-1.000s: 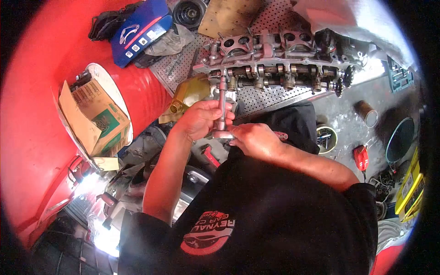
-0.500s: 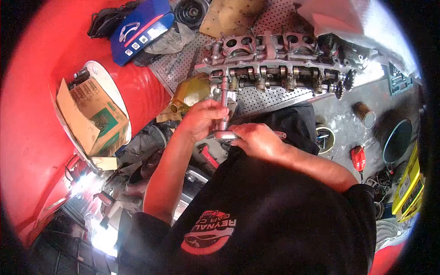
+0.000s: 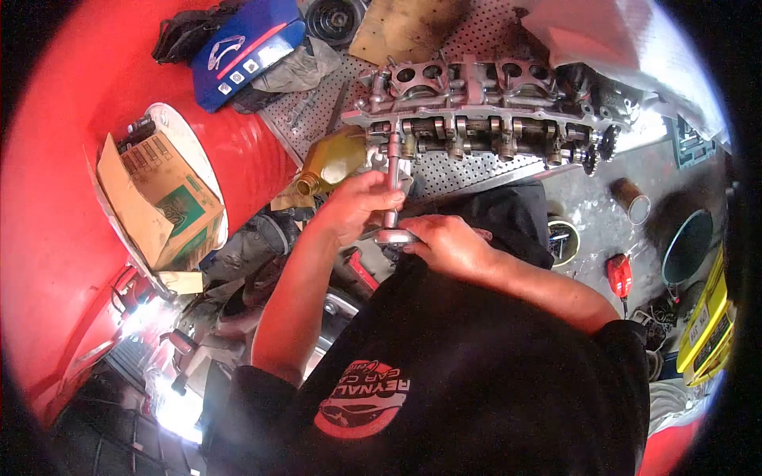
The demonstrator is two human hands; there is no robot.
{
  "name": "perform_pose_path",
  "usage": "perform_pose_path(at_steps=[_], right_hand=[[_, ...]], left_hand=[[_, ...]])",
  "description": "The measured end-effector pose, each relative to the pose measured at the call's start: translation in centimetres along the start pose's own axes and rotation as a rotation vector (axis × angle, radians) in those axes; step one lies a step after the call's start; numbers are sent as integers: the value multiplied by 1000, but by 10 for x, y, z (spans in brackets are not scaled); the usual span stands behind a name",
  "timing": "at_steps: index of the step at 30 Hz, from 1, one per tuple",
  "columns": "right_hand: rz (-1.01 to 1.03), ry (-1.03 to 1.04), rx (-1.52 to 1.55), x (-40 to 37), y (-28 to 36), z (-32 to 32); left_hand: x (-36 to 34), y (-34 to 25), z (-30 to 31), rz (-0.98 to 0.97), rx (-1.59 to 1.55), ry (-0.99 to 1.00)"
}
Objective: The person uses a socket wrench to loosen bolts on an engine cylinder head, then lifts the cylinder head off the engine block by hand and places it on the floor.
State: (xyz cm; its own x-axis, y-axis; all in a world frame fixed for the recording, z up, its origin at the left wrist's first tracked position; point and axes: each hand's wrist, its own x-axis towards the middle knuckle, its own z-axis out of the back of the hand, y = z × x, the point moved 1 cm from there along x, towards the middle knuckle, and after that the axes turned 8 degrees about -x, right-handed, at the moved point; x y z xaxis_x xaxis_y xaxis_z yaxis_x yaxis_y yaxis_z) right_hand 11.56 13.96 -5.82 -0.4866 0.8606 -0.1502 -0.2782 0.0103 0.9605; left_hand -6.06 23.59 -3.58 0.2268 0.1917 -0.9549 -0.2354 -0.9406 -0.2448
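A metal cylinder head [image 3: 476, 107] with camshafts lies on a perforated metal surface. A socket extension [image 3: 394, 170] reaches from its left end down to a ratchet wrench [image 3: 395, 236]. My left hand [image 3: 359, 208] has its thumb and fingers around the lower part of the extension. My right hand [image 3: 451, 244] is closed on the ratchet near its round head, and the handle's tip shows beyond the knuckles. An amber plastic bottle [image 3: 333, 161] lies just left of the extension, its open neck toward my left forearm.
An open cardboard box [image 3: 186, 206] stands on the left. A blue box [image 3: 246, 54] and a cardboard piece [image 3: 405, 28] lie behind. On the right are a can [image 3: 631, 200], a small container [image 3: 563, 242], a red tool [image 3: 620, 274] and a yellow case [image 3: 706, 337].
The cylinder head, extension and ratchet appear slightly further right in the view. Both hands keep their hold, and my left hand sits slightly further right too.
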Motion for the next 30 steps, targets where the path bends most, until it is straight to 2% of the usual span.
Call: perform_pose_path(at_steps=[2, 5, 8, 11, 14, 17, 20, 23, 26, 29, 30], right_hand=[[-8, 6, -19, -1, 2, 1], [-14, 7, -38, -1, 0, 1], [-6, -37, -34, -1, -3, -2], [-4, -30, -29, 1, 3, 1], [-14, -7, -29, 0, 3, 1], [-29, 0, -26, 0, 4, 2], [-9, -21, -18, 1, 2, -1], [-13, -11, -10, 1, 3, 0], [-12, 15, -9, 2, 7, 7], [-24, 18, -7, 0, 5, 4], [-29, 13, -8, 0, 3, 2]], left_hand=[[-7, -2, -8, -45, -363, 107], [3, 9, 9, -34, -260, 199], [10, 16, 18, 3, -32, 75], [10, 19, 9, -25, -84, 8], [-7, -1, -7, -18, -396, 133], [3, 9, 10, -21, -290, 175], [9, 13, 11, -8, -15, -58], [12, 21, 14, -47, -263, 82], [-4, 2, 2, -35, -401, 199], [3, 9, 11, -79, -315, 211], [4, 10, 13, -76, -250, 153]])
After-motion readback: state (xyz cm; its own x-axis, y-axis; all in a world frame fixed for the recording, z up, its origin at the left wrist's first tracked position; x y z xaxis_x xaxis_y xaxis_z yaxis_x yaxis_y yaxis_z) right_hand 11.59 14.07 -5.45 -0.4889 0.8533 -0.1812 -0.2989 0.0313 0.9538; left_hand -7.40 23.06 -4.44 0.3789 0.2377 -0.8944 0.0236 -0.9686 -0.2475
